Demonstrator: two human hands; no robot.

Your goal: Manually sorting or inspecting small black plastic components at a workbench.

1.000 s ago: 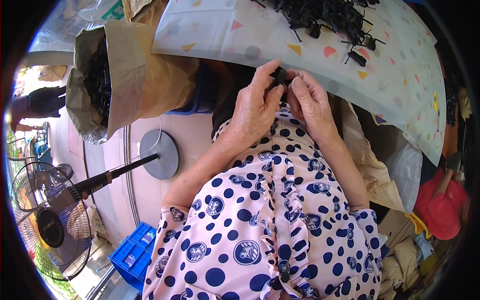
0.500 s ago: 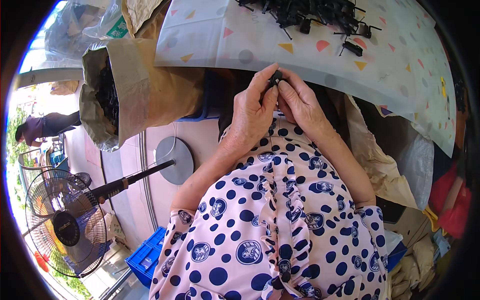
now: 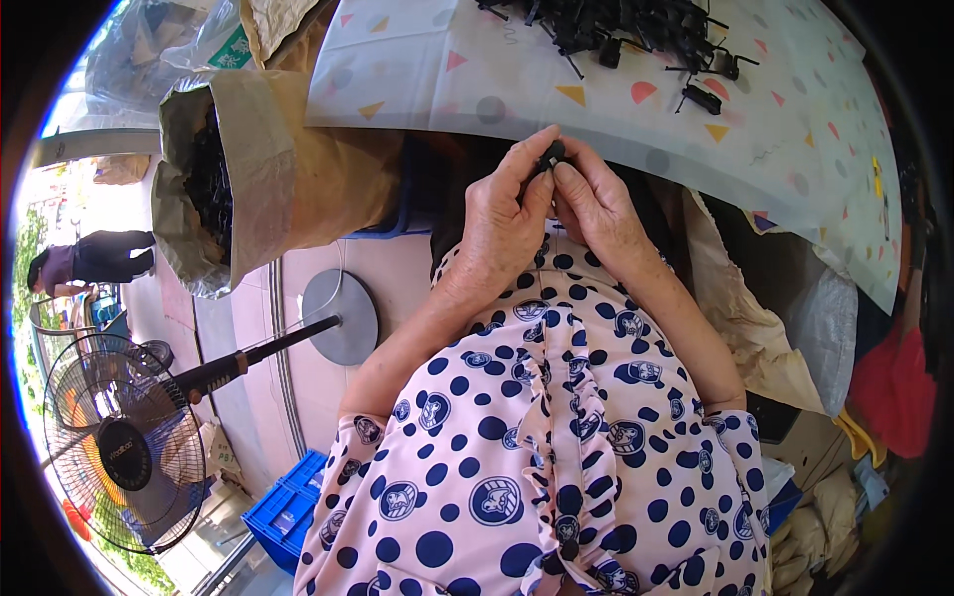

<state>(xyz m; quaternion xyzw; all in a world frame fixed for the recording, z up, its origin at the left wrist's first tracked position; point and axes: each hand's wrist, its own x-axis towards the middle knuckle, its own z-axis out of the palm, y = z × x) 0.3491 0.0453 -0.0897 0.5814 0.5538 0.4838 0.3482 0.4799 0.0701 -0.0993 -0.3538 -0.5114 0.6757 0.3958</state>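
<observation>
Between the fingertips of both hands is a small black plastic part (image 3: 553,155), mostly covered by the fingers. My left hand (image 3: 505,202) pinches it from the left, thumb and index finger closed on it. From the other side my right hand (image 3: 598,204) grips the same part with its thumb and fingers. Both hands are held close together just off the table's near edge. On the patterned tablecloth (image 3: 427,89) beyond them lies a heap of similar black parts (image 3: 636,30), with one loose black piece (image 3: 702,97) at its near side.
An open paper sack (image 3: 288,179) full of black pieces stands at the left. A pedestal fan (image 3: 124,452) and a blue crate (image 3: 288,507) are farther left on the floor. Crumpled brown paper (image 3: 745,308) hangs at the right. A person (image 3: 94,260) is in the left background.
Both hands stay almost in place, still holding the black part. The view has shifted slightly, and the background person has changed posture a little.
</observation>
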